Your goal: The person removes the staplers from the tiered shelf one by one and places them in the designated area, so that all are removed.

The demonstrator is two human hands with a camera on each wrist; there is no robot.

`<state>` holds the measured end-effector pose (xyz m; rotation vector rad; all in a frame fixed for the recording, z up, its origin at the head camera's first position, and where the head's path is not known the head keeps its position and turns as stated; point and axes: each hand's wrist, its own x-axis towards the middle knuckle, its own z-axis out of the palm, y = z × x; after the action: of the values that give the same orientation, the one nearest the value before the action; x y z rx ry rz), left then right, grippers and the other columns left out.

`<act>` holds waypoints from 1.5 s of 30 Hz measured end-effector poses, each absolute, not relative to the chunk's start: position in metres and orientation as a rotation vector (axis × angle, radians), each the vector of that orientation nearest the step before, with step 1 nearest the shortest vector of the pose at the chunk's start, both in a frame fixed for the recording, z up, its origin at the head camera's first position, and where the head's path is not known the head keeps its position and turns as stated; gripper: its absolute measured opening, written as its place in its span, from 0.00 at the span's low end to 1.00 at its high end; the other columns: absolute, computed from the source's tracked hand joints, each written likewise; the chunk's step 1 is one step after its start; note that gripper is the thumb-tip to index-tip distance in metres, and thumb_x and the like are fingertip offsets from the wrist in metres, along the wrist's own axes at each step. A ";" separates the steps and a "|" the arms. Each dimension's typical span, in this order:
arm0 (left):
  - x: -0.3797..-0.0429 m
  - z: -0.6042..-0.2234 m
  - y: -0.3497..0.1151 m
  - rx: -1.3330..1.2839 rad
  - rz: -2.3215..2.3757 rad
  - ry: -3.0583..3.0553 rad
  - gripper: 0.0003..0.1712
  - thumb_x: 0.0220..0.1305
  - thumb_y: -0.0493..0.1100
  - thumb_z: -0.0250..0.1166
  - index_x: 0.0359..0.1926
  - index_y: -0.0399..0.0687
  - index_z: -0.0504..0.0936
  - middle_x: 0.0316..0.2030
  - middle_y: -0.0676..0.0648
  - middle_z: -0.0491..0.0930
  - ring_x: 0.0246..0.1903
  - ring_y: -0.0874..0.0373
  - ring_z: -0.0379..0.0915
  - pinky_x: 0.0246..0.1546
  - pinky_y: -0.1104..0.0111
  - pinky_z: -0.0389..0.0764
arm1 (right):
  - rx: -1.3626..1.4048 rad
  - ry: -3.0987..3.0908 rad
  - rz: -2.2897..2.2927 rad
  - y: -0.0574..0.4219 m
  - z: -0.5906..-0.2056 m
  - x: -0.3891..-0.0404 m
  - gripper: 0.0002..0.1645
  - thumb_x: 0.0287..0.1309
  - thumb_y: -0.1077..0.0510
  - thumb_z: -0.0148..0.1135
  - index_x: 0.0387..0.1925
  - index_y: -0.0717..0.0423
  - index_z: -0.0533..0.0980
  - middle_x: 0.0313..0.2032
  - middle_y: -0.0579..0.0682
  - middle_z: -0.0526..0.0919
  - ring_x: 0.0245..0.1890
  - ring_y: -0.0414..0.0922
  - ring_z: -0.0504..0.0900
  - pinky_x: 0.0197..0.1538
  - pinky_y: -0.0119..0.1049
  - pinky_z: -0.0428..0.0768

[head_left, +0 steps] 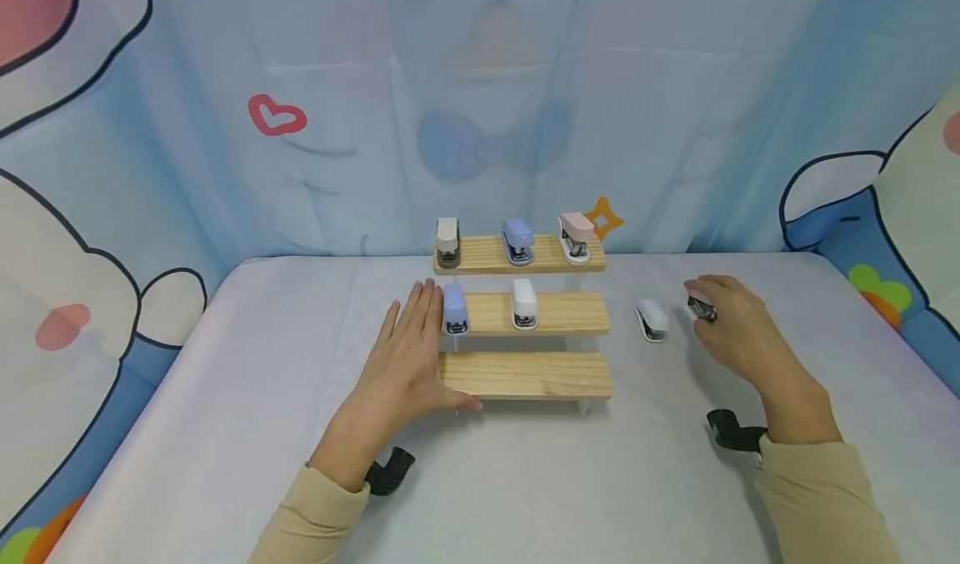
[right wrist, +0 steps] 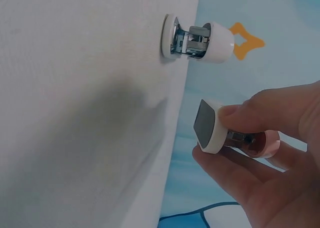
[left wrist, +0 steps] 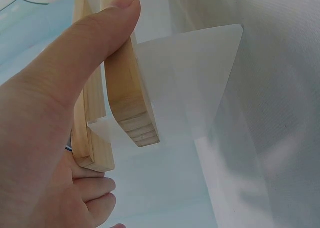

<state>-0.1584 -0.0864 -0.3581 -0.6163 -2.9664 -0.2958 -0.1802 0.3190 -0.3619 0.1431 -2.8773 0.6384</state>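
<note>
Off to the right, my right hand (head_left: 738, 331) holds a small pink stapler (right wrist: 262, 143) with a white base above the table. Thumb and fingers pinch that base, and its grey underside shows in the right wrist view. A white stapler (head_left: 652, 321) stands on the table just left of this hand. My left hand (head_left: 405, 364) rests against the left end of a three-step wooden rack (head_left: 525, 374), fingers straight, thumb laid on the front edge of the lowest board. Beside its fingertips, a blue stapler (head_left: 455, 308) sits on the middle board, with another white stapler (head_left: 524, 303) farther right.
On the top board stand a white-and-dark stapler (head_left: 447, 242), a blue stapler (head_left: 517, 241) and a pink stapler (head_left: 576, 237). Translucent supports (left wrist: 190, 78) hold up the boards. A pale cloth covers the table (head_left: 540, 481), and a printed blue curtain (head_left: 480, 89) hangs behind.
</note>
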 end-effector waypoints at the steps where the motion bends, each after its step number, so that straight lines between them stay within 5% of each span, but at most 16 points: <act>1: -0.158 -0.358 -0.086 -0.618 -0.295 -2.964 0.86 0.32 0.77 0.76 0.78 0.37 0.38 0.79 0.39 0.36 0.79 0.49 0.30 0.79 0.51 0.39 | 0.143 -2.886 0.635 0.320 -0.363 -0.181 0.32 0.54 0.76 0.54 0.63 0.75 0.66 0.64 0.78 0.61 0.62 0.76 0.62 0.58 0.71 0.69; 20: -0.158 -0.357 -0.086 -0.617 -0.309 -2.974 0.86 0.32 0.76 0.76 0.78 0.37 0.37 0.79 0.40 0.35 0.79 0.49 0.30 0.79 0.51 0.40 | 0.189 -3.013 0.628 0.333 -0.374 -0.190 0.31 0.53 0.74 0.53 0.62 0.75 0.66 0.63 0.79 0.62 0.63 0.76 0.61 0.62 0.72 0.64; 30: -0.159 -0.357 -0.086 -0.613 -0.303 -2.973 0.87 0.32 0.77 0.76 0.78 0.37 0.37 0.79 0.39 0.36 0.79 0.49 0.30 0.79 0.52 0.39 | 0.200 -2.954 0.678 0.332 -0.374 -0.190 0.22 0.69 0.68 0.41 0.59 0.75 0.70 0.63 0.77 0.66 0.64 0.75 0.63 0.62 0.71 0.64; 45: -0.159 -0.357 -0.086 -0.618 -0.287 -2.969 0.87 0.32 0.77 0.76 0.78 0.37 0.37 0.79 0.39 0.36 0.79 0.48 0.31 0.79 0.52 0.40 | 0.163 -2.969 0.670 0.332 -0.376 -0.191 0.22 0.69 0.70 0.41 0.59 0.77 0.70 0.62 0.79 0.65 0.63 0.76 0.62 0.62 0.72 0.64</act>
<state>-0.1590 -0.0862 -0.3572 -0.6178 -2.9686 -0.2866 -0.1906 0.3324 -0.3762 0.1631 -2.9686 0.6702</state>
